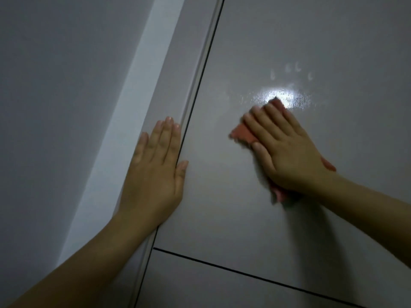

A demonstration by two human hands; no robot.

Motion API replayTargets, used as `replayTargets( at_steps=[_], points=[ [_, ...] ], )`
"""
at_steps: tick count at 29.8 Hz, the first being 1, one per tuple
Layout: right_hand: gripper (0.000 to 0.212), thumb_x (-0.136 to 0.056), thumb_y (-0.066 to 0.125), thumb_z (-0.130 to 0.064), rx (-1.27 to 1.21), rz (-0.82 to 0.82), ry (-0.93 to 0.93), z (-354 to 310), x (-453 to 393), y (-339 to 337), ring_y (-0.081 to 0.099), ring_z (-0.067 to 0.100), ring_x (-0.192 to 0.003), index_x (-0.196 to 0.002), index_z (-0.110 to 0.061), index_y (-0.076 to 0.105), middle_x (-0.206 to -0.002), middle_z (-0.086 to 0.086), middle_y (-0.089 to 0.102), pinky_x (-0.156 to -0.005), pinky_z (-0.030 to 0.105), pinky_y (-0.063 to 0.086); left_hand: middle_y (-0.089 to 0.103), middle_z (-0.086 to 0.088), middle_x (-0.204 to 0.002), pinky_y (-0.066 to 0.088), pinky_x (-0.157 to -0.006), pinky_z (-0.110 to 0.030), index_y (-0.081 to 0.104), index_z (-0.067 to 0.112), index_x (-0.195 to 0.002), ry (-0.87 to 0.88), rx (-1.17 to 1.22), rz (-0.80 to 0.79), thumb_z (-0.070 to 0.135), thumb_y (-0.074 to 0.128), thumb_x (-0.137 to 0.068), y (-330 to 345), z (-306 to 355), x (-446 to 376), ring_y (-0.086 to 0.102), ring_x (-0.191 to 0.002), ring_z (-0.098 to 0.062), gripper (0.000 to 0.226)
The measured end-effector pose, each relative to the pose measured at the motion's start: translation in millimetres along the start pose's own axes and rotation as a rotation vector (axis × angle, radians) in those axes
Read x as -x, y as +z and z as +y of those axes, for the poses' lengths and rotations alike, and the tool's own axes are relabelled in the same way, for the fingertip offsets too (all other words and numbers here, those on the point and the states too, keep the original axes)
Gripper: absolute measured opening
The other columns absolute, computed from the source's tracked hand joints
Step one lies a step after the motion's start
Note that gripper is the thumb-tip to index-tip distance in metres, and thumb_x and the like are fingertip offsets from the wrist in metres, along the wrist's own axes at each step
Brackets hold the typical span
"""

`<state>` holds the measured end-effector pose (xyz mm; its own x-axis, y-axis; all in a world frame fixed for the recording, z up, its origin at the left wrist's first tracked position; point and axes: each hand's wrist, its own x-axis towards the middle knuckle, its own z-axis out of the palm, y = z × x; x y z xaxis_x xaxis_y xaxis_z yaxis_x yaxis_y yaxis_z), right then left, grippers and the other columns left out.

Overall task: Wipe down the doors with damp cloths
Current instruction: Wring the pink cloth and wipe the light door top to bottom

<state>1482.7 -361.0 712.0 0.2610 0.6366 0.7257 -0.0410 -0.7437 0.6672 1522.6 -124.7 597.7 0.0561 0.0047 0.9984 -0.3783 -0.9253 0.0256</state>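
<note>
Currently, the right hand (287,150) presses an orange cloth (243,134) flat against the grey door (289,52), while the left hand (155,165) rests flat at the door's edge.

Cloth position: under the right palm, on the upper door panel, with its long axis running from upper right to lower left; corners protrude past the fingertips, beside the thumb and below the wrist. A bright wet sheen (282,96) lies on the panel touching the cloth's upper end. Right hand: fingers straight and together, pointing up and left, palm down on the cloth, forearm entering from the lower right. Left hand: released, fingers extended upward over the door frame (178,85), thumb spread onto the door panel, across the dark gap; forearm entering from the lower left. A dark horizontal groove (244,273) crosses the door below both hands.
</note>
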Motion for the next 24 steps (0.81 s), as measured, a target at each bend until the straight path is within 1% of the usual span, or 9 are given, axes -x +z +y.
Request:
replayTargets(
  at_steps=[2,4,6,8,12,14,18,20,24],
  points=[
    [0.056,-0.100,0.015,-0.040,-0.034,0.067,0.219,-21,-40,2,-0.001,0.021,-0.147,-0.152,-0.021,0.008,-0.159,0.003,0.008,-0.119,0.043,0.000,0.003,-0.007,-0.158,0.004,-0.119,-0.040,0.007,0.006,-0.151,0.004,0.005,0.001,0.035,0.021,-0.099,1,-2,1,0.001,-0.147,-0.018,0.062],
    [0.056,-0.100,0.012,-0.042,-0.066,0.091,0.277,-47,-69,4,-0.005,0.021,-0.147,-0.152,-0.021,0.004,-0.160,0.002,0.003,-0.119,0.044,-0.002,0.002,-0.006,-0.157,0.002,-0.119,-0.038,0.007,0.007,-0.152,0.006,-0.007,0.010,0.036,0.020,-0.098,2,-2,0,0.002,-0.147,-0.018,0.062],
    [0.057,-0.100,0.009,-0.043,-0.050,0.070,0.169,-70,-67,9,-0.006,0.021,-0.147,-0.152,-0.022,0.004,-0.160,0.002,0.001,-0.119,0.045,-0.002,0.001,-0.006,-0.157,0.001,-0.119,-0.036,0.007,0.007,-0.152,0.007,-0.010,0.006,0.038,0.019,-0.098,1,-1,-1,0.001,-0.147,-0.018,0.063],
    [0.058,-0.099,0.007,-0.044,-0.030,0.008,-0.012,-85,-38,14,-0.005,0.022,-0.147,-0.152,-0.022,0.004,-0.159,0.002,0.002,-0.118,0.047,0.003,-0.002,-0.005,-0.157,0.000,-0.120,-0.036,0.004,0.008,-0.152,0.010,0.004,-0.002,0.040,0.019,-0.098,0,-2,0,-0.002,-0.147,-0.017,0.064],
    [0.055,-0.100,0.009,-0.044,-0.038,-0.107,-0.305,-69,4,11,-0.001,0.023,-0.147,-0.151,-0.023,0.008,-0.158,0.002,0.007,-0.120,0.045,0.003,-0.005,-0.006,-0.159,-0.004,-0.119,-0.034,-0.001,0.010,-0.152,-0.009,0.023,-0.047,0.038,0.018,-0.097,-3,-6,15,-0.007,-0.147,-0.016,0.064],
    [0.055,-0.100,0.007,-0.045,-0.014,-0.098,-0.259,-64,-9,8,-0.003,0.021,-0.147,-0.151,-0.023,0.005,-0.158,0.001,0.005,-0.120,0.043,0.000,-0.004,-0.007,-0.159,-0.003,-0.120,-0.035,0.000,0.009,-0.151,-0.023,0.026,-0.040,0.038,0.019,-0.097,-3,-7,21,-0.006,-0.147,-0.017,0.064],
    [0.058,-0.099,0.010,-0.045,-0.062,0.013,0.102,-90,-42,9,-0.005,0.021,-0.147,-0.152,-0.020,0.004,-0.159,0.003,0.003,-0.119,0.045,-0.001,-0.003,-0.008,-0.158,0.000,-0.120,-0.037,0.002,0.008,-0.151,-0.026,0.012,-0.024,0.039,0.020,-0.097,-2,-8,25,-0.003,-0.147,-0.019,0.065],
    [0.058,-0.100,0.011,-0.044,-0.062,-0.003,0.060,-102,-24,13,-0.003,0.023,-0.147,-0.152,-0.019,0.005,-0.159,0.004,0.003,-0.119,0.046,0.001,-0.004,-0.007,-0.158,-0.001,-0.120,-0.037,0.000,0.009,-0.151,-0.013,0.007,-0.046,0.041,0.020,-0.098,-3,-11,31,-0.004,-0.147,-0.019,0.065],
    [0.055,-0.100,0.019,-0.041,-0.079,-0.053,-0.244,-88,57,16,0.010,0.027,-0.146,-0.150,-0.017,0.023,-0.156,0.007,0.018,-0.118,0.048,0.011,-0.007,-0.007,-0.159,-0.003,-0.120,-0.038,-0.003,0.011,-0.152,-0.030,0.009,-0.096,0.042,0.020,-0.098,-6,-15,45,-0.008,-0.147,-0.018,0.067]
  ],
)
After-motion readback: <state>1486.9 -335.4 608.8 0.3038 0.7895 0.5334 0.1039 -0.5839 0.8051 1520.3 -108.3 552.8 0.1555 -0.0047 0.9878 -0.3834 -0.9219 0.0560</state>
